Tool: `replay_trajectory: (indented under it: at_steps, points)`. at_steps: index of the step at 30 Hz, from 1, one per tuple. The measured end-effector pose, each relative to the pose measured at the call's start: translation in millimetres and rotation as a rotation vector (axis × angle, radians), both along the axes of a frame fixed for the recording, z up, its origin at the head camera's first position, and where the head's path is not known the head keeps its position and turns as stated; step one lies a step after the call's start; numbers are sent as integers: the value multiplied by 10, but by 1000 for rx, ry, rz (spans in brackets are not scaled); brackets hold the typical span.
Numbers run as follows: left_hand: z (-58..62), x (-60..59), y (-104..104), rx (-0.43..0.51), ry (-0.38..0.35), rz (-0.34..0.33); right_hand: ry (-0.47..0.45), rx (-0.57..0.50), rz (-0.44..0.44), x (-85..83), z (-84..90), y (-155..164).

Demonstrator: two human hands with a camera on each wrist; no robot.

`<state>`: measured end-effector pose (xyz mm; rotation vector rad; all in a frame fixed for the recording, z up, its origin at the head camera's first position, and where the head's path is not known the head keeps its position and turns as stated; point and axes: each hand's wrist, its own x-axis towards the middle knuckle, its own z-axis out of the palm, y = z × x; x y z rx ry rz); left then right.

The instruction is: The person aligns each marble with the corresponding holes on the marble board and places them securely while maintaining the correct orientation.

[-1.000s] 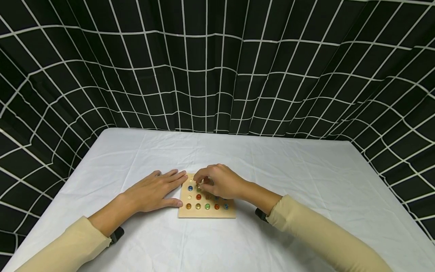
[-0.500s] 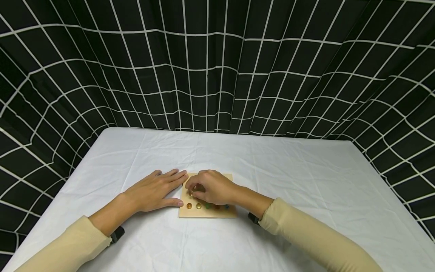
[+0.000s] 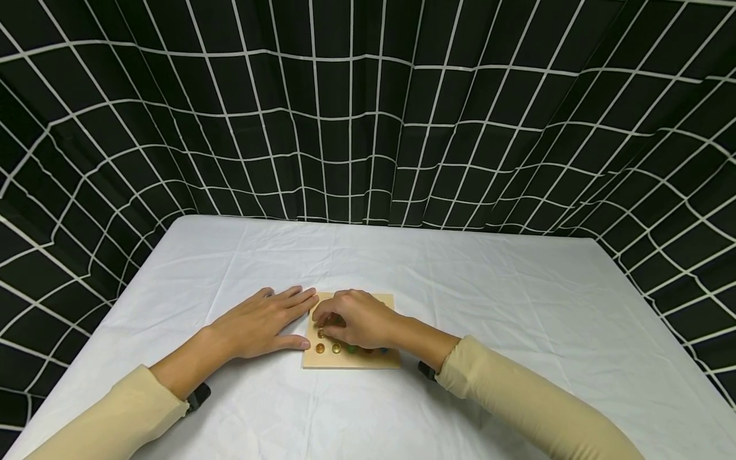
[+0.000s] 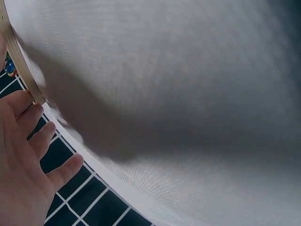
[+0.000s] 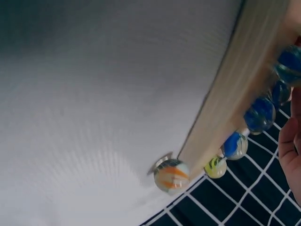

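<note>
From the head view, I am watching the right hand (image 3: 359, 319) curling over the wooden board (image 3: 351, 360) on the white worktop (image 3: 517, 319), its fingers (image 3: 322, 317) bunching at an amber marble (image 3: 321, 333) in the left column; whether they are gripping it, I cannot tell. The left hand (image 3: 261, 322) is lying flat, fingers straight, touching the board's left edge. In the left wrist view, those fingers (image 4: 40, 136) are resting spread. In the right wrist view, marbles (image 5: 235, 145) are lining the board's edge (image 5: 235, 84). I am judging a marble is being seated; next calls for release
</note>
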<state>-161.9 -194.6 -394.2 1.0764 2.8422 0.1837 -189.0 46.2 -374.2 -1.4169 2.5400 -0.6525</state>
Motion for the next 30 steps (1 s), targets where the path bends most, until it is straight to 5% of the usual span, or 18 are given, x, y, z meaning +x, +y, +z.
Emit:
replay_trajectory:
  at_steps: [12,30]
  points:
    - [5,10,13,-8,1,8,-21,-69,-149,-156,207,469]
    - [5,15,20,-1,4,7,-50,-26,-241,-58,0,1150]
